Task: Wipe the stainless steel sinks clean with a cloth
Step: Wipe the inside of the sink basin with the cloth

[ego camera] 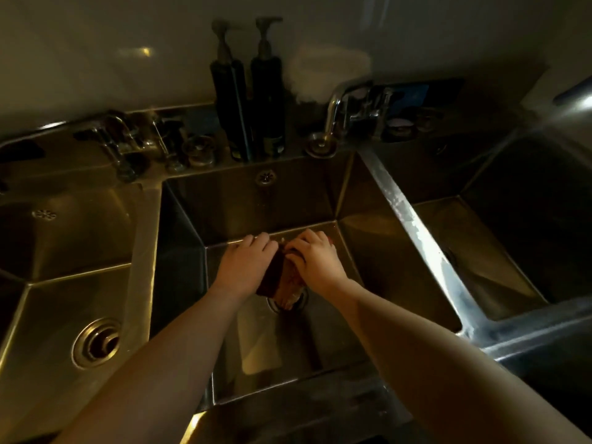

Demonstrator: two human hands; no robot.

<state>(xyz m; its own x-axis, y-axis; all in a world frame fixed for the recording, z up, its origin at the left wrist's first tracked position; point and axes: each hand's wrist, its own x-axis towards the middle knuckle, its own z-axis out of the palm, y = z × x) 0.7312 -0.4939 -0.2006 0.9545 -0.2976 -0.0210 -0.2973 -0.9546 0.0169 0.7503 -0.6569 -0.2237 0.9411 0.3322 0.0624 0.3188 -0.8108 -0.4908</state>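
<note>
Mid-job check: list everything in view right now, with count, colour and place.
left sink: one, steel, left; drain in its floor
middle sink: one, steel, centre, below both hands
right sink: one, steel, right, dark
cloth: one, dark brown, middle sink floor
pump bottles: two, black, back ledge behind middle sink
taps: two, chrome, back ledge
left hand: one, holds cloth's left side
right hand: one, holds cloth's right side

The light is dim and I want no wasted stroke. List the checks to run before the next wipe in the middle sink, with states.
1. Grip on cloth: ok, left hand and right hand both hold it.
2. Contact with middle sink floor: cannot tell.
3. Drain uncovered: not ok, cloth overlaps it.
4. Pump bottles upright on back ledge: ok.
5. Faucet off, no stream seen: ok.
</note>
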